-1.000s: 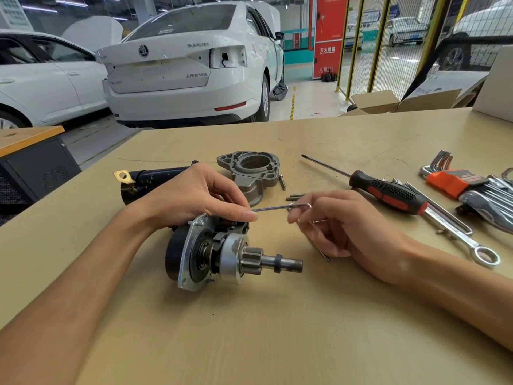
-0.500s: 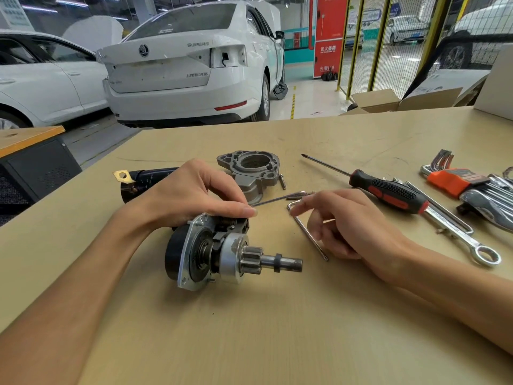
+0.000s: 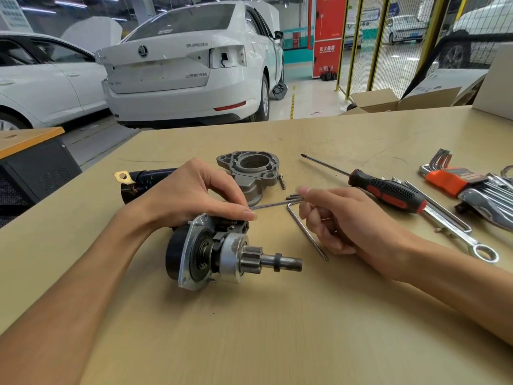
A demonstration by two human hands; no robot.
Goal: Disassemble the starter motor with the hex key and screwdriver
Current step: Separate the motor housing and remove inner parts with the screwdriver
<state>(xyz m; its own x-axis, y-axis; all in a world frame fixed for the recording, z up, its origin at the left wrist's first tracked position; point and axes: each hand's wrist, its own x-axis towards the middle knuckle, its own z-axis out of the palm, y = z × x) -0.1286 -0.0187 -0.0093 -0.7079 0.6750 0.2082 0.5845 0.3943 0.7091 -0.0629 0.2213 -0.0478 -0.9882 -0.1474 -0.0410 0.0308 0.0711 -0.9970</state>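
Note:
The starter motor [image 3: 222, 251] lies on the tan table [image 3: 277, 329], its pinion shaft pointing right. My left hand [image 3: 191, 195] grips the motor from above, fingers curled over its top. A long thin bolt [image 3: 272, 204] sticks out of the motor toward the right. My right hand [image 3: 341, 218] pinches that bolt's outer end between a blurred index fingertip and the thumb. The L-shaped hex key [image 3: 305, 232] lies loose on the table under my right hand. Further right rests the red-and-black screwdriver [image 3: 388, 193].
A grey cast housing [image 3: 247, 170] and a black cylinder with a brass terminal [image 3: 144, 180] sit behind the motor. A short bolt [image 3: 282, 181] lies beside the housing. A hex key set in an orange holder [image 3: 449, 179] and wrenches [image 3: 458, 236] lie at the right.
My right hand has let go of the hex key, which now lies on the table, and moved its fingertips up to the end of the long bolt. My left hand stayed on the motor.

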